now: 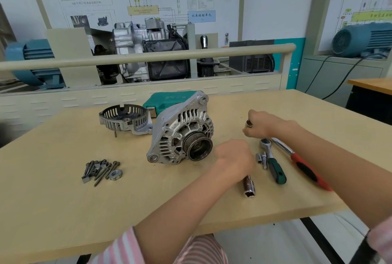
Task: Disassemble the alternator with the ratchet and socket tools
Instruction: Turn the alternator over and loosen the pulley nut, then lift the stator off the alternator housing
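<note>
Right hand [262,124] out over the right half of the bench [53,210], fingers curled, pinching a small round metal piece [249,124] at the fingertips; what the piece is cannot be told, most of it is covered by the fingers. Left hand [234,157] nearer the front edge, closed in a fist round the top of a chrome socket [249,187], whose open end points toward the front edge; the fingers themselves are hidden under the back of the hand. Between the two hands lie a green-handled ratchet [273,163] and a red-handled ratchet [301,162], both slanting toward the front right corner, the red handle partly under the right forearm. Small sockets [262,159] lie just beside the green one. Alternator [182,134] stands mid-bench, pulley facing the front edge, just beside the left hand but apart from it. Its removed end cover [125,118] sits toward the back left; a green tool case [167,101] is half hidden behind the alternator. Bolts and a nut [101,170] are heaped front left, with open bench around them.
</note>
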{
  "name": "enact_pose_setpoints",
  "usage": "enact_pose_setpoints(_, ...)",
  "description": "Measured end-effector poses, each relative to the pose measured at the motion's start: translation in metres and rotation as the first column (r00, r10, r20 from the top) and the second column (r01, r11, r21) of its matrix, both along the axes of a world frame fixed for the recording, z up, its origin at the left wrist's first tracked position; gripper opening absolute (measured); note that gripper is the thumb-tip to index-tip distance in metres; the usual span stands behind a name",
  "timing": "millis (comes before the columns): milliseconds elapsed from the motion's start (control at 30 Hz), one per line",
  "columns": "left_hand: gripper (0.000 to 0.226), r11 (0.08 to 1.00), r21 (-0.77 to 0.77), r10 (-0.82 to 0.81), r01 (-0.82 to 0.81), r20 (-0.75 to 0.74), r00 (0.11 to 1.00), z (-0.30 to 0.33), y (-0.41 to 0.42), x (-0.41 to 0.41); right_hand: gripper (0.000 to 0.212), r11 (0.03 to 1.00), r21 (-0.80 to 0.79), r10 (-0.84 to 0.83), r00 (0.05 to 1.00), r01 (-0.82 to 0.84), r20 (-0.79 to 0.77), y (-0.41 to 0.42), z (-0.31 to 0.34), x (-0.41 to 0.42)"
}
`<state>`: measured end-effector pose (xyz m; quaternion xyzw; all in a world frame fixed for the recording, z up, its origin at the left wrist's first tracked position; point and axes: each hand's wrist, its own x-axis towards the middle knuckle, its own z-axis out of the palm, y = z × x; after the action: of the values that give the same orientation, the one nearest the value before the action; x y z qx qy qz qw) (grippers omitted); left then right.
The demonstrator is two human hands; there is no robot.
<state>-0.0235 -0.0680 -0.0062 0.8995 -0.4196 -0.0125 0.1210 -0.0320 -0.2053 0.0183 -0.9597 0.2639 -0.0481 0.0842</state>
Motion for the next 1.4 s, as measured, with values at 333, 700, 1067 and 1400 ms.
enact_pose_setpoints(333, 0.026, 0.996, -0.091, -0.043, 0.024, -0.221, 0.974, -0.013, -0.02, -0.018, 0.034, 0.991, -0.112, 0.062, 0.989, -0.077, -0.136, -0.007, -0.001, 0.004)
enact_pose_setpoints(700, 0.024, 0.969, -0.237, -0.198, 0.065, -0.594, 0.78, -0.017, 0.0, -0.001, 0.048, 0.98, -0.201, -0.052, 0.958, -0.006, -0.28, -0.01, -0.004, 0.008)
enact_pose_setpoints(1067, 0.034, 0.936, -0.345, -0.289, 0.075, -0.626, 0.724, -0.018, 0.029, -0.001, 0.043, 0.996, -0.059, -0.056, 0.985, 0.066, 0.165, -0.001, -0.011, 0.006)
enact_pose_setpoints(1400, 0.021, 0.671, -0.567, -0.307, -0.477, -0.798, 0.518, -0.033, 0.1, 0.012, 0.046, 0.427, 0.806, -0.184, 0.833, -0.41, 0.522, 0.073, -0.004, 0.048)
